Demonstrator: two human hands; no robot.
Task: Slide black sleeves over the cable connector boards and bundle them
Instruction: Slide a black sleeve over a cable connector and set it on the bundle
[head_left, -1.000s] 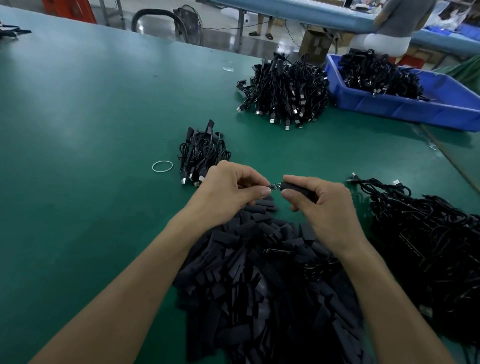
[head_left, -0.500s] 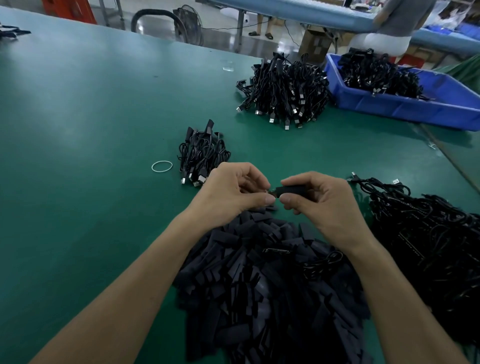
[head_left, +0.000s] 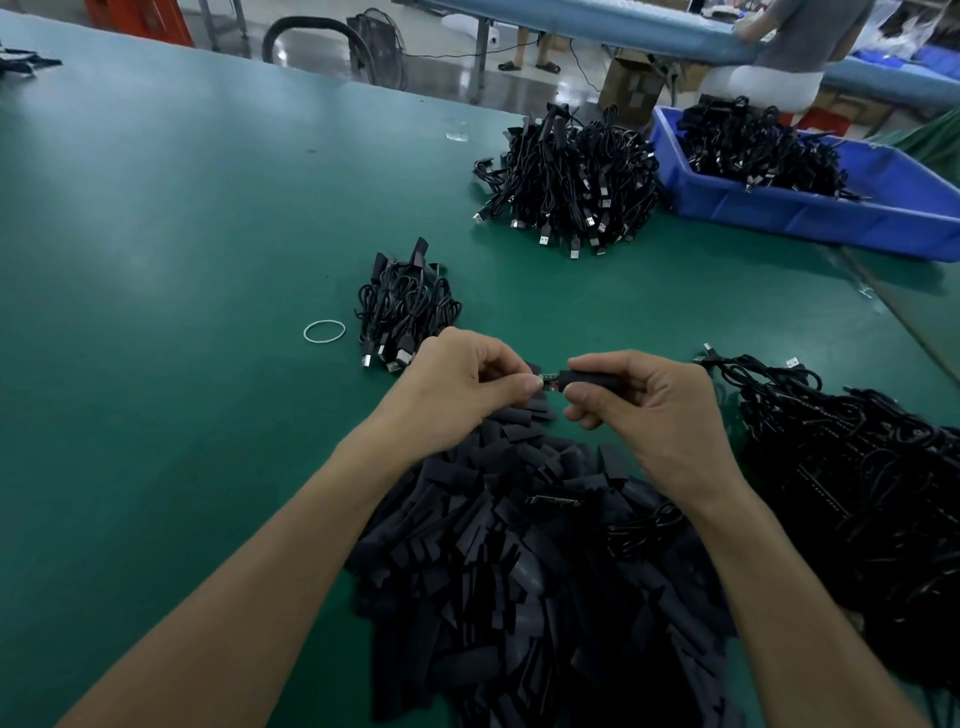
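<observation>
Mid-frame, our left hand (head_left: 467, 384) pinches the likely stiff, fragile green connector board (head_left: 551, 383) edgewise; our right hand (head_left: 654, 410) pinches the soft black sleeve (head_left: 592, 378).

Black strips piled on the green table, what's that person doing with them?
A person is sliding a black sleeve onto a cable's connector board. The left hand pinches the board, the right hand holds the sleeve, and part of the board shows between them, so it isn't fully covered. Loose sleeves lie piled under the hands; a small cable bundle sits beyond, a rubber band beside it.
</observation>
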